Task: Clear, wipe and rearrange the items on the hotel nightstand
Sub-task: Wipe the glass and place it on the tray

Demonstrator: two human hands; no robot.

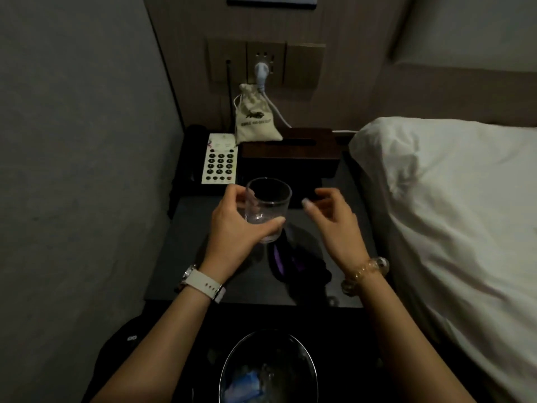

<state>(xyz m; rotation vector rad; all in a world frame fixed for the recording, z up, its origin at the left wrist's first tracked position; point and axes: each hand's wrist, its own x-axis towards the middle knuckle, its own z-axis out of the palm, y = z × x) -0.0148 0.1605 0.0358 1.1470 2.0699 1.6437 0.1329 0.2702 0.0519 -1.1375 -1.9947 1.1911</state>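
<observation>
My left hand [232, 228] grips a clear drinking glass [267, 207] and holds it upright above the dark nightstand top [180, 257]. My right hand [331, 216] hovers just right of the glass with loosely curled fingers and holds nothing. Under the hands lies a dark cloth with a purple stripe [293, 263]. At the back of the nightstand stand a telephone with a white keypad [219, 159], a dark wooden tissue box [290, 154] and a beige drawstring pouch [255, 117].
A bin with a dark liner [267, 370] holding some trash sits on the floor in front of the nightstand. The bed with white linen [453, 205] borders the right side, a grey wall [72, 170] the left. A white plug and cable [261, 74] hang from the wall socket.
</observation>
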